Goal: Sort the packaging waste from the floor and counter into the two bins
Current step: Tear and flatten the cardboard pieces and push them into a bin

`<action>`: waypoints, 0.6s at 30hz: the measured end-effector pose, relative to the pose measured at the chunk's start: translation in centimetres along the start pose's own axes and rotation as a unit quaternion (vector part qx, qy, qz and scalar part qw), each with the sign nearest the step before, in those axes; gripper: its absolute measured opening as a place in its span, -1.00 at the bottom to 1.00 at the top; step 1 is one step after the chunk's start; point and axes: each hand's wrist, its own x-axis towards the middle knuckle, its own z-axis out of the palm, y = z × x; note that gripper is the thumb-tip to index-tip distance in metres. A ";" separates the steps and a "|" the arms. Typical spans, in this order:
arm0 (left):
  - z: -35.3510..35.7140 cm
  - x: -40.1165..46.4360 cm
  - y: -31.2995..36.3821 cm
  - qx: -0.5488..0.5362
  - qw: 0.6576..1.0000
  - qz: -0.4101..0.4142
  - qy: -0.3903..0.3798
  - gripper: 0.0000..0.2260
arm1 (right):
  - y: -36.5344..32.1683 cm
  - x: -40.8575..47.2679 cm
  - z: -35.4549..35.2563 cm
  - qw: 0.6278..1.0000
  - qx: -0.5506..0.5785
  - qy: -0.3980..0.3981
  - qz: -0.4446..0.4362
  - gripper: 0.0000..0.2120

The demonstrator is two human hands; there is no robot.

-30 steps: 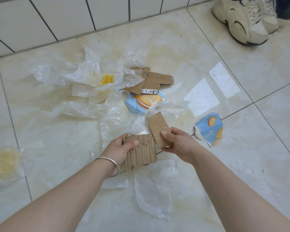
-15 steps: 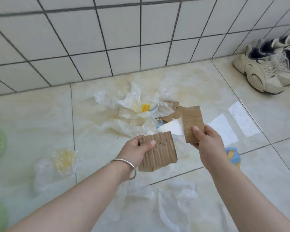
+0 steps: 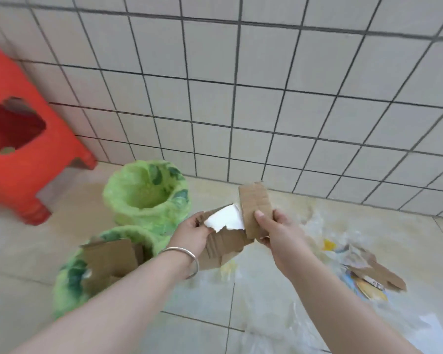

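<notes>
**Cardboard in both hands, bins just to the left**

We hold cardboard in both hands, in the middle of the frame. Our left hand (image 3: pixel 192 232) grips a ridged brown piece (image 3: pixel 221 247) with a torn white scrap (image 3: pixel 226 217) on top of it. Our right hand (image 3: pixel 274 226) pinches a smaller brown piece (image 3: pixel 253 205) that stands up. The two hands are close together and the pieces overlap.

What could go wrong? The white scrap looks loose. If we tip our hands, it could slide off and land on the floor. The near bin (image 3: pixel 69 279), at the lower left, already has cardboard (image 3: pixel 110 256) sticking up out of it. New pieces may catch on that and fall outside. If we are not careful, we could also drop them in the far bin (image 3: pixel 149 195).

There is room to move. The bins sit just left of our hands, touching each other. The red stool (image 3: pixel 16 139) stands at the far left, away from our path. More waste (image 3: pixel 368 272) lies on the floor at the right.
</notes>
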 end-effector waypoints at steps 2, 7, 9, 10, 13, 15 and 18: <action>-4.3 -0.8 0.5 -0.002 0.999 -0.002 0.032 -0.78 | -0.2 -0.3 4.3 0.998 -0.045 -0.027 -0.017 -0.95; -14.6 -1.8 -0.5 0.029 0.996 0.043 0.066 -0.77 | 0.6 -1.5 14.1 0.986 -0.105 -0.124 -0.025 -0.94; -17.9 -2.0 -0.8 0.066 0.994 0.054 0.063 -0.75 | 1.1 -1.7 17.2 0.973 -0.163 -0.152 -0.054 -0.83; -19.3 -1.9 -1.0 0.070 0.994 0.053 0.063 -0.74 | 1.3 -1.7 18.5 0.964 -0.198 -0.162 -0.072 -0.78; -21.7 -1.4 -2.2 0.034 0.996 0.037 0.076 -0.59 | 2.2 -1.6 21.1 0.931 -0.301 -0.178 -0.106 -0.65; -22.4 -0.9 -3.8 0.031 0.996 0.021 0.076 -0.49 | 3.5 -1.0 21.9 0.913 -0.349 -0.186 -0.100 -0.62; -23.2 0.9 -7.7 0.087 0.995 0.013 0.053 -0.47 | 6.8 0.2 22.9 0.898 -0.404 -0.170 -0.051 -0.67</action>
